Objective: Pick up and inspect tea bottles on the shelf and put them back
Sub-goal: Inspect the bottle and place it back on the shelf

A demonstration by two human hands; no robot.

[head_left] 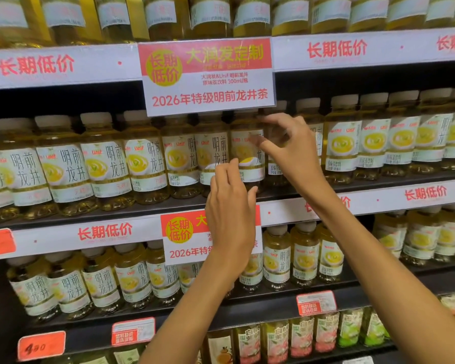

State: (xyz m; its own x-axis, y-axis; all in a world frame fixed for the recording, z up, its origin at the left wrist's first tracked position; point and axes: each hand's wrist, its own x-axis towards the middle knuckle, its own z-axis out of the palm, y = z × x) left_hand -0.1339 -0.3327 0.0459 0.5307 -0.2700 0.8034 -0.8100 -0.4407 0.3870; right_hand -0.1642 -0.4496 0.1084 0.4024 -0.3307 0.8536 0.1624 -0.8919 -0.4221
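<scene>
Middle shelf (95,219), front edge: a row of clear plastic tea bottles with white caps and white-and-yellow labels. Left hand (230,214) raised before the row's centre, fingers loosely spread, gripping nothing. The tea bottle (247,156) just above its fingertips stands upright on the shelf. Right hand (289,148) beside it, fingers curled towards that bottle's shoulder; contact unclear. Red-and-white paper price sign (208,74) hangs from the upper shelf's edge.

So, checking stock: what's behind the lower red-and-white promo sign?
The left hand covers part of the lower red-and-white promo sign. Behind it, only white-labelled yellow tea bottles' bottoms show; their caps are hidden.
</scene>
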